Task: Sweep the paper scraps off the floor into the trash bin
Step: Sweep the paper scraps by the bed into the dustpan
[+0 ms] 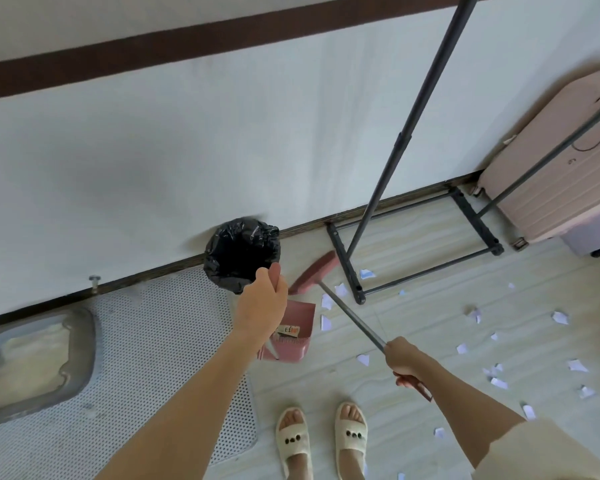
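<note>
A: Pale floor tiles (413,393) are running along a white wall with a dark baseboard, and a perforated mat (160,341) is lying on the left. What is the person doing?

B: The right hand (404,360) is gripping the grey handle of the pink broom (329,289), fingers curled around it. The left hand (262,301) is holding the upright stick of the pink dustpan (293,336); the fingers are wrapping something thin, though the stick itself is mostly hidden behind the hand.

A: Where are the paper scraps (326,311) lying?

B: A few white pieces are lying just beside the dustpan's right edge, under the broom handle. Many more are scattered well apart to the right, near the black rack base (350,275) and toward the pink suitcase (551,174). They are small, torn, flat and light.

A: And the broom's direction?

B: Its long axis is going from the right hand up-left to the head, which is resting between the trash bin (241,254) and the rack. I think the coming stroke must pull leftward toward the dustpan mouth.

A: The bin?

B: It is standing against the wall, lined with a black bag, just behind the left hand.
</note>
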`<state>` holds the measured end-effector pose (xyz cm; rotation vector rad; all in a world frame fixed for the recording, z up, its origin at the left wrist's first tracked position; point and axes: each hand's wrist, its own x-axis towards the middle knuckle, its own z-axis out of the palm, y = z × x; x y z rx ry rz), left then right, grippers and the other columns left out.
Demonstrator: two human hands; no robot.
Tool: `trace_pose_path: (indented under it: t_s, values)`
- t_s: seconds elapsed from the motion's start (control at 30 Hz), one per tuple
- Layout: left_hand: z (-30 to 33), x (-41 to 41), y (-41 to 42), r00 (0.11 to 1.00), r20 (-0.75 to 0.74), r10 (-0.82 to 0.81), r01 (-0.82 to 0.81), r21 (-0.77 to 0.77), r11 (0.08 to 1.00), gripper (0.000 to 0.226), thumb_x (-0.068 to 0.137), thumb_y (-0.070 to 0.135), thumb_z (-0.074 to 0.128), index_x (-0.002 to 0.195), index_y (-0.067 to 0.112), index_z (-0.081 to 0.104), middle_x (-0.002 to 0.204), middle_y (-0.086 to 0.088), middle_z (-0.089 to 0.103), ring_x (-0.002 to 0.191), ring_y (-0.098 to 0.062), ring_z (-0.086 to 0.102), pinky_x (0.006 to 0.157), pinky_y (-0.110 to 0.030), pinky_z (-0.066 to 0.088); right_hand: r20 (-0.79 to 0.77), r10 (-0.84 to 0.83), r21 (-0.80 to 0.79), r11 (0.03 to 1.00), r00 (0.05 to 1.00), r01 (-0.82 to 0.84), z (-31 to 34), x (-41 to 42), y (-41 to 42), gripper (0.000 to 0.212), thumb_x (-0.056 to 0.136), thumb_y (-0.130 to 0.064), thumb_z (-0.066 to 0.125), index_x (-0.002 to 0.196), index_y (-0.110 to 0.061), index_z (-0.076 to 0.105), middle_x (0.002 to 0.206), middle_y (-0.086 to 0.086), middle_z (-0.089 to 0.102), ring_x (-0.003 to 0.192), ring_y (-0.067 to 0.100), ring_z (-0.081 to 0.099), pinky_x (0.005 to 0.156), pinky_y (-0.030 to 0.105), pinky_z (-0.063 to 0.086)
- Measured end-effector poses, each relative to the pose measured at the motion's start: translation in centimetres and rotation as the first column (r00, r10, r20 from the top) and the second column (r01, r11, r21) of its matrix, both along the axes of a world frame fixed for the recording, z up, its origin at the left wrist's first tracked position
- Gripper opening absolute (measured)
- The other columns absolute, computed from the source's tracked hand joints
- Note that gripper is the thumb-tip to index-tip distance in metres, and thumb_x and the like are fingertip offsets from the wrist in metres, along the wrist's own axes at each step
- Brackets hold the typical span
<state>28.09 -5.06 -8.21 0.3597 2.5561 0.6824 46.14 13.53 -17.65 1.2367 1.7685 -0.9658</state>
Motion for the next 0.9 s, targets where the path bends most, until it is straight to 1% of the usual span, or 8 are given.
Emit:
trace_pose_path:
  t_s: [0.1, 0.2, 0.33, 0.4, 0.57, 0.67, 0.77, 0.9]
  values:
    - [0.6, 0.7, -0.6, 0.998, -0.003, -0.057, 0.057, -0.031, 0.998, 0.025, 0.099, 0.033, 0.036, 0.094, 0.010, 0.042, 0.067, -0.001, 0.051, 0.067, -0.026, 0.058, 0.064, -0.036, 0.051, 0.047, 0.020, 0.019, 1.000, 0.999, -0.021, 0.7, 4.1, -1.3, 0.015, 0.097, -0.006, 0.030, 0.099, -0.006, 0.045, 0.074, 0.010, 0.051, 0.039, 0.015, 0.053, 0.035, 0.023, 0.040]
    - [1.1, 1.6, -1.0, 0.995, -0.005, -0.104, 0.104, -0.051, 0.993, 0.029, 0.099, 0.034, 0.034, 0.098, 0.007, 0.044, 0.075, -0.006, 0.057, 0.074, -0.030, 0.064, 0.066, -0.038, 0.053, 0.049, 0.035, 0.028, 0.999, 0.998, -0.036, 1.9, 7.3, -2.9, 0.027, 0.098, -0.010, 0.036, 0.072, -0.018, 0.039, 0.069, 0.003, 0.047, 0.049, 0.013, 0.049, 0.035, 0.019, 0.041]
    - [1.3, 2.9, -1.4, 0.986, 0.021, -0.166, 0.167, -0.086, 0.982, 0.032, 0.100, 0.033, 0.034, 0.104, 0.003, 0.045, 0.086, -0.010, 0.056, 0.084, -0.031, 0.060, 0.067, -0.034, 0.043, 0.119, 0.025, 0.011, 1.000, 0.993, -0.026, 3.5, 10.8, -4.7, 0.011, 0.098, -0.005, 0.032, 0.096, -0.009, 0.042, 0.077, 0.009, 0.051, 0.043, 0.014, 0.055, 0.033, 0.021, 0.040]
    - [1.2, 3.5, -1.7, 0.982, 0.046, -0.183, 0.186, -0.084, 0.979, 0.033, 0.100, 0.032, 0.034, 0.106, 0.002, 0.045, 0.088, -0.011, 0.056, 0.082, -0.030, 0.058, 0.066, -0.034, 0.042, 0.125, 0.009, 0.027, 1.000, 0.992, -0.012, 4.2, 11.8, -5.5, 0.014, 0.097, -0.005, 0.029, 0.105, -0.007, 0.040, 0.079, 0.011, 0.051, 0.045, 0.016, 0.057, 0.034, 0.022, 0.041]
    - [0.2, 4.6, -2.7, 0.981, 0.064, -0.183, 0.190, -0.114, 0.975, 0.035, 0.101, 0.032, 0.034, 0.111, 0.001, 0.045, 0.081, -0.007, 0.052, 0.073, -0.025, 0.053, 0.063, -0.034, 0.043, 0.065, 0.098, 0.068, 0.992, 0.993, -0.103, 6.6, 11.0, -6.3, 0.011, 0.100, -0.008, 0.032, 0.095, -0.009, 0.041, 0.071, 0.006, 0.049, 0.020, 0.004, 0.045, 0.027, 0.016, 0.033]
    - [-0.3, 4.7, -3.3, 0.980, 0.070, -0.186, 0.192, -0.096, 0.977, 0.035, 0.100, 0.033, 0.034, 0.111, 0.001, 0.045, 0.087, -0.012, 0.058, 0.080, -0.030, 0.060, 0.069, -0.040, 0.050, 0.061, 0.126, 0.098, 0.987, 0.990, -0.131, 6.1, 10.1, -6.4, 0.016, 0.100, -0.008, 0.034, 0.103, -0.008, 0.050, 0.075, 0.005, 0.053, 0.019, 0.003, 0.044, 0.026, 0.016, 0.033]
    - [-0.5, 4.5, -3.7, 0.981, 0.065, -0.182, 0.187, -0.082, 0.979, 0.032, 0.099, 0.033, 0.036, 0.107, 0.003, 0.044, 0.086, -0.013, 0.057, 0.082, -0.033, 0.061, 0.066, -0.039, 0.048, 0.015, 0.068, 0.085, 0.994, 0.998, -0.069, 4.9, 8.2, -6.2, 0.022, 0.099, -0.007, 0.033, 0.116, -0.002, 0.046, 0.074, 0.008, 0.049, 0.021, 0.006, 0.048, 0.028, 0.019, 0.036]
    - [-0.4, 4.5, -3.6, 0.977, 0.034, -0.208, 0.210, -0.073, 0.975, 0.030, 0.099, 0.033, 0.036, 0.102, 0.004, 0.044, 0.085, -0.014, 0.059, 0.077, -0.032, 0.061, 0.062, -0.036, 0.046, 0.046, 0.056, 0.030, 0.998, 0.997, -0.057, 3.6, 7.5, -6.2, 0.018, 0.097, -0.002, 0.035, 0.111, -0.003, 0.045, 0.074, 0.010, 0.050, 0.021, 0.007, 0.048, 0.028, 0.018, 0.035]
